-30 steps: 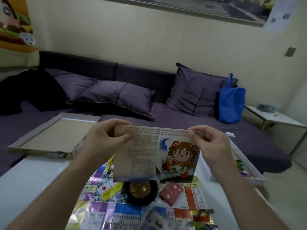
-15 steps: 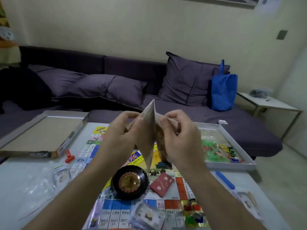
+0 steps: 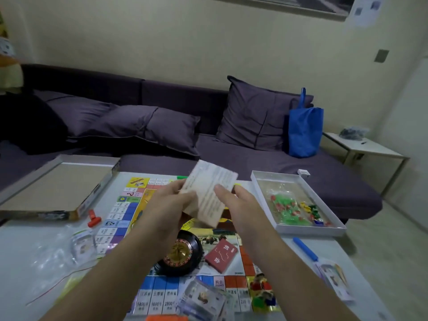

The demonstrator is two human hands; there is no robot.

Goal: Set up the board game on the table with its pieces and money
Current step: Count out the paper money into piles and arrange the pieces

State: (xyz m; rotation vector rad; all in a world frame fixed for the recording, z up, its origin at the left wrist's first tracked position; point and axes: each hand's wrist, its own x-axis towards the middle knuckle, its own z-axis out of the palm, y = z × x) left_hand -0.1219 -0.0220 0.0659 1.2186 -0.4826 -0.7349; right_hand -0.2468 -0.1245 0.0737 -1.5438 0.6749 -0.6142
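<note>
Head view: left hand (image 3: 171, 205) grips leaflet (image 3: 208, 193), right hand (image 3: 236, 200) beside.

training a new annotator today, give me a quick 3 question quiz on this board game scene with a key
1. True or false: the roulette wheel sits on the game board.
2. Which hand grips the folded instruction sheet?
A. left hand
B. right hand
C. neither
3. Fill in: the bag of green and red game pieces lies inside the white ____ on the table's right side.

Key:
1. True.
2. A. Its fingers curl round the sheet's left edge, while the right hand is open with only the thumb at the sheet.
3. Box tray.
</note>
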